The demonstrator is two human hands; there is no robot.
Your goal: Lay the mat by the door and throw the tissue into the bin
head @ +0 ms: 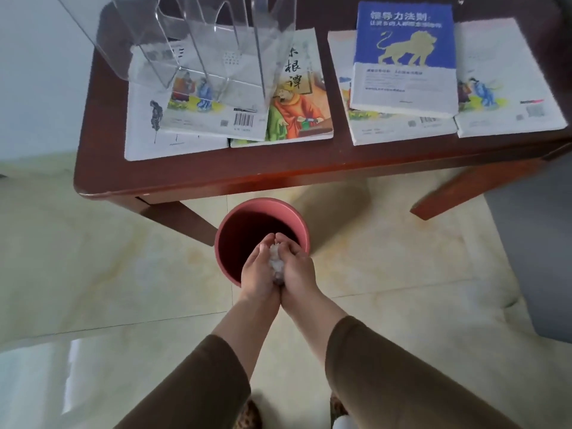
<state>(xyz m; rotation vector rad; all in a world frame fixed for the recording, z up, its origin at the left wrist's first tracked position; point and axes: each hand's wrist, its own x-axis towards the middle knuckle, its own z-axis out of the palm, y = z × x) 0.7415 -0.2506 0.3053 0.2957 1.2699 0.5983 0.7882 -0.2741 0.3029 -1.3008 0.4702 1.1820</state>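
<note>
Two forearms in brown sleeves (198, 376) reached forward and down. The left hand (258, 270) and the right hand (297, 269) were pressed together, heels touching and fingers curled inward, cupping a crumpled white tissue (276, 264) clamped between the palms. Both hands hovered over the near rim of a round pink bin (229, 226), smooth plastic with a dark interior, standing on glossy cream floor tiles (93, 261). Just behind the bin stood a low reddish-brown wooden table (216, 168) with rounded corners and slanted legs. On its top lay several flat paperback books, one blue book with a gold lion (405, 54) stacked on others, and a clear acrylic book stand (198, 35) upright at the left.
</note>
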